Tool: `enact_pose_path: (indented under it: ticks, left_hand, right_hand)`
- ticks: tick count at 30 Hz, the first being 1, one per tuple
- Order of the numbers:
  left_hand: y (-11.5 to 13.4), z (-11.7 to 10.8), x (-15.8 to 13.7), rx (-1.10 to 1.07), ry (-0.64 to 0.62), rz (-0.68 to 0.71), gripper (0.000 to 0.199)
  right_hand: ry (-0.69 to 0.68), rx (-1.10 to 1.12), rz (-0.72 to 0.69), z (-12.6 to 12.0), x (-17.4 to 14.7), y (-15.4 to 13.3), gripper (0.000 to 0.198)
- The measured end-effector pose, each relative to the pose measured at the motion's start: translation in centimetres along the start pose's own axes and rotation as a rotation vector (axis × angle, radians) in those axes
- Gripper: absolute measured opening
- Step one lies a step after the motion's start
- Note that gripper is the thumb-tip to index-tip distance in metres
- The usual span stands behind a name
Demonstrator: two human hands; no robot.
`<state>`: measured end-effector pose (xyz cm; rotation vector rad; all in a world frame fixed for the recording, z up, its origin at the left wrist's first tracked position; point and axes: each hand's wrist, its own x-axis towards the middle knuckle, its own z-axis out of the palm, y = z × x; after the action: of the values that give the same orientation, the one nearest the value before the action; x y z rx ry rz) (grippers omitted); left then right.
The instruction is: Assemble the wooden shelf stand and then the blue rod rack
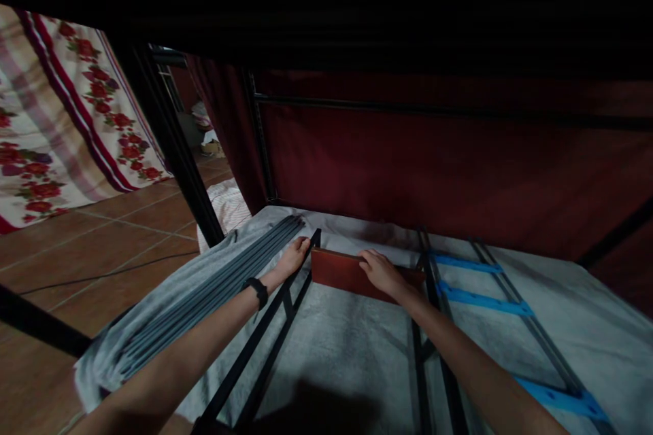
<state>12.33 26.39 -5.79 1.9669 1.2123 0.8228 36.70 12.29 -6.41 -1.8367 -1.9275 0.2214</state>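
My left hand (294, 255) has its fingers wrapped round the far end of the left rail of a black metal frame (245, 352). A reddish-brown wooden board (334, 270) spans the frame near its far end, standing on edge between the two side rails. On the board's top edge, right of its middle, my right hand (380, 272) grips with the fingers over it. The right wrist covers part of the board. Left of the frame lies a bundle of thin grey rods (219, 292).
Blue crosspieces (484, 298) join thin dark rails at right. Everything lies on a grey sheet (347, 353) inside a black bed frame with an upright post (168, 136) at left. A dark red curtain (408, 170) hangs behind. A cable (117, 272) crosses the tiled floor.
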Motion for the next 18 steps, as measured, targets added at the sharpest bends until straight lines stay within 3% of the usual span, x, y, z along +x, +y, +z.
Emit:
enact_pose_path:
  ticks: [5,9,14,18]
  left_hand:
    - [1.0,0.0,-0.8,0.088,0.007,0.120,0.041]
    - [0.4,-1.9,-1.4,0.122,0.034,0.126,0.042]
    - [-4.7,-6.0,-5.3,0.150,0.055,-0.054,0.022]
    - [-9.0,-7.5,-10.0,0.132,0.071,-0.188,0.009]
  right_hand:
    - [0.003,-0.031,-0.006,-1.4,-0.6,-0.5,0.046]
    - [0.051,-0.030,0.026,-4.2,-2.4,0.3,0.051]
    - [0.268,0.149,0.011,-7.2,-8.8,4.5,0.044]
    - [0.353,0.335,0.197,-7.3,-15.9,9.4,0.047]
